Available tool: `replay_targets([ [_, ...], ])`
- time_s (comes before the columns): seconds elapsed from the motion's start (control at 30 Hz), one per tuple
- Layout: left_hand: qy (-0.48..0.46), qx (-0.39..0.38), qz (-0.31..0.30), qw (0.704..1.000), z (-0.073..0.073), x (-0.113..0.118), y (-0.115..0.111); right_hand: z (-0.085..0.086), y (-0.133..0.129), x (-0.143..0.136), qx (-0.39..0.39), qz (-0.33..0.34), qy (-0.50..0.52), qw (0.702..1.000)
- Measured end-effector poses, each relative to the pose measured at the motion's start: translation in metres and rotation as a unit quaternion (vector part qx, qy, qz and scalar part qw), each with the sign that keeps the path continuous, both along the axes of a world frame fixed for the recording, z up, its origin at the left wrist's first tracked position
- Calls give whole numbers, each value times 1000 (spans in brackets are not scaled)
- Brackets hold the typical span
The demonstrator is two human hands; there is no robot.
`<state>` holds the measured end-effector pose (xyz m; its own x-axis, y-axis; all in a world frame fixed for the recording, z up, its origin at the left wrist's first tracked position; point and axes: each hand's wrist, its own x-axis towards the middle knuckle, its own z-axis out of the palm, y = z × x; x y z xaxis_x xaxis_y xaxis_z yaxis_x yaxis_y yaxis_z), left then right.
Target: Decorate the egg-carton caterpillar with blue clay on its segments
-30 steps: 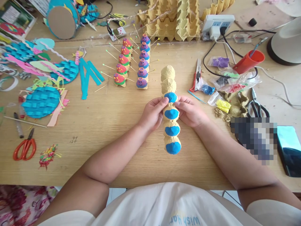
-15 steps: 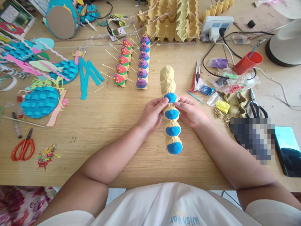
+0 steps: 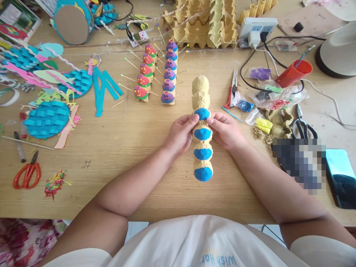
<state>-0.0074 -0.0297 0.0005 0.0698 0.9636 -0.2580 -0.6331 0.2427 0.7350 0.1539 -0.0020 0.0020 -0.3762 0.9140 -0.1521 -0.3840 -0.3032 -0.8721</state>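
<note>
A tan egg-carton strip (image 3: 202, 144) of several bumps runs lengthwise in front of me. Its nearer bumps carry blue patches on their front sides; the two farthest are plain. My left hand (image 3: 183, 132) grips the strip's left side, thumb on the edge of the farthest blue patch. On the right side my right hand (image 3: 224, 130) holds it at the same bump, thumb against the patch. The other fingers are partly hidden beneath. Beyond stand a red and green caterpillar (image 3: 145, 70) and a purple and blue caterpillar (image 3: 169, 74), both with pins.
Orange scissors (image 3: 27, 174), blue woven discs (image 3: 48, 119) and blue strips (image 3: 100, 89) lie left. To the right are a cutter (image 3: 233, 89), bagged yellow clay (image 3: 263, 125), black scissors (image 3: 303, 128), a red cup (image 3: 294, 74) and a phone (image 3: 341, 178). Egg trays (image 3: 194, 35) sit behind.
The strip has turned slightly between my hands: its far end shifted right and its near end a little left. Both hands keep their hold.
</note>
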Motion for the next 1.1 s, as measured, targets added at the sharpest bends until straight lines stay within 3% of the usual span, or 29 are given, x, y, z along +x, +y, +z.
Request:
replay_targets([
  [0.2, 13, 21, -13, 1000, 2, 0, -1, 2, -1, -2, 15, -33, -28, 999],
  [0.63, 81, 25, 33, 996, -7, 0, 2, 1, -2, 1, 68, -52, -72, 994],
  [0.87, 23, 4, 7, 1000, 2, 1, 3, 2, -1, 0, 26, -29, -39, 998],
  [1.1, 42, -28, 13, 999, 6, 0, 4, 2, 0, 0, -3, -1, -25, 1000],
])
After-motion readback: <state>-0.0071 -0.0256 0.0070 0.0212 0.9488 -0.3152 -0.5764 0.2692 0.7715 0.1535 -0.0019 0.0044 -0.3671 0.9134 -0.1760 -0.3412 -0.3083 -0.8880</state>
